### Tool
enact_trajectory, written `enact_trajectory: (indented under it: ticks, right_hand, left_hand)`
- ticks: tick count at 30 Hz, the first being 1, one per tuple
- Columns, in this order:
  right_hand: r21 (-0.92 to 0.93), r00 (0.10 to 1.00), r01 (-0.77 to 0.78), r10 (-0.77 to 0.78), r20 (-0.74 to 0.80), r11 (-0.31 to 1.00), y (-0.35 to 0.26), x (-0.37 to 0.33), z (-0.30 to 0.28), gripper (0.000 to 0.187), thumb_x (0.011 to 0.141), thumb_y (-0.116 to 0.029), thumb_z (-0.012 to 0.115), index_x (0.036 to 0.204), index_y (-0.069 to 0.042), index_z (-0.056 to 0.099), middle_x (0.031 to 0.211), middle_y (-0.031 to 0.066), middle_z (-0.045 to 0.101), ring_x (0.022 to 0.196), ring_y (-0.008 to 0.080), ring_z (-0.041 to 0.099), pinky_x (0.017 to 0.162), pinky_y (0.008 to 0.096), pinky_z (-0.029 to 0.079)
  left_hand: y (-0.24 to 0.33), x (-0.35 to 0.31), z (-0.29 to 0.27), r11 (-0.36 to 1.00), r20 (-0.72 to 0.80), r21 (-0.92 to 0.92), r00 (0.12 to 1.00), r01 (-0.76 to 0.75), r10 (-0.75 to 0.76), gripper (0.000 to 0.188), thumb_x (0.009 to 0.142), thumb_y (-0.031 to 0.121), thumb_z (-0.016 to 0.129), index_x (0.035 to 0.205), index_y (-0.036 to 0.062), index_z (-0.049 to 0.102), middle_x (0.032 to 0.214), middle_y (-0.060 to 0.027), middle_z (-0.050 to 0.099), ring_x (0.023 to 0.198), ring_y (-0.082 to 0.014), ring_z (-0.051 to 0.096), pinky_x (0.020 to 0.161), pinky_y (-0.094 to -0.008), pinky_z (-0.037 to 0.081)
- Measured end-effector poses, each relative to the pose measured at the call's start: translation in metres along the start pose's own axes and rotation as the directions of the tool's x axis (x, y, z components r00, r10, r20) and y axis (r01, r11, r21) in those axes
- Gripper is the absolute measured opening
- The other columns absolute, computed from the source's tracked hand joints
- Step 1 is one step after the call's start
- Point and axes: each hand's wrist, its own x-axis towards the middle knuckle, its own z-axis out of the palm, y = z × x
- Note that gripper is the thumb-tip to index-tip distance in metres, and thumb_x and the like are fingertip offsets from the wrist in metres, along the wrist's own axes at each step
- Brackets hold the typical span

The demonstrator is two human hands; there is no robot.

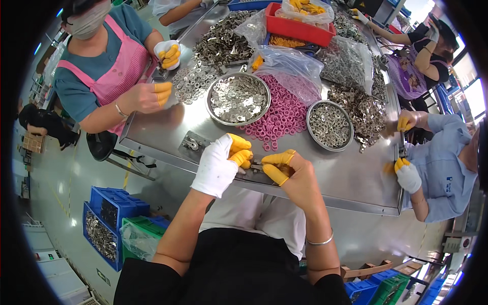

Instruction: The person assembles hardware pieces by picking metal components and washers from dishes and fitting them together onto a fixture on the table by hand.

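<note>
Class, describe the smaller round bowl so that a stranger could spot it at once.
Start at the metal table. Beyond the person's right hand, just right of the pink rings, sits a round metal bowl of small silvery parts. The other round bowl, on the rings' left side, is clearly wider.

The grey tabletop [356, 175] is smooth metal with a soft sheen; the larger round silver bowl [235, 122] is glossy metal. The clear plastic-film bag [296, 62] looks glossy and crinkled, the small pink rings [277, 116] matt. The white cloth glove [209, 177] on the left hand [221, 161] is matt, the yellow finger covers [240, 143] rubbery.
</note>
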Motion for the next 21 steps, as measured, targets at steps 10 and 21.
enact_trajectory:
  ticks: [10, 21]
  right_hand:
    - [-0.497, 0.959, 0.212, -0.277, -0.061, 0.842, 0.016, 0.026, -0.007, 0.020, 0.083, -0.005, 0.070, 0.103, -0.003, 0.072, 0.090, 0.0052, 0.063, 0.067, 0.0166, 0.055, 0.062, 0.0276, 0.046]
    - [-0.655, 0.928, 0.205, -0.357, -0.105, 0.727, 0.022, 0.023, -0.010, 0.015, 0.083, -0.007, 0.069, 0.098, -0.004, 0.068, 0.092, 0.0087, 0.062, 0.070, 0.0251, 0.060, 0.064, 0.0347, 0.050]
  left_hand:
    - [0.008, 0.011, 0.008, 0.852, 0.264, 0.407, 0.936, -0.328, 0.234, 0.007, 0.081, 0.000, 0.066, 0.087, 0.0024, 0.065, 0.116, -0.0094, 0.063, 0.093, -0.0222, 0.062, 0.083, -0.0317, 0.051]
    - [0.001, 0.019, 0.008, 0.735, 0.372, 0.544, 0.901, -0.405, 0.221, 0.015, 0.079, 0.011, 0.066, 0.093, 0.0062, 0.068, 0.116, -0.0078, 0.066, 0.093, -0.0286, 0.064, 0.085, -0.0363, 0.050]
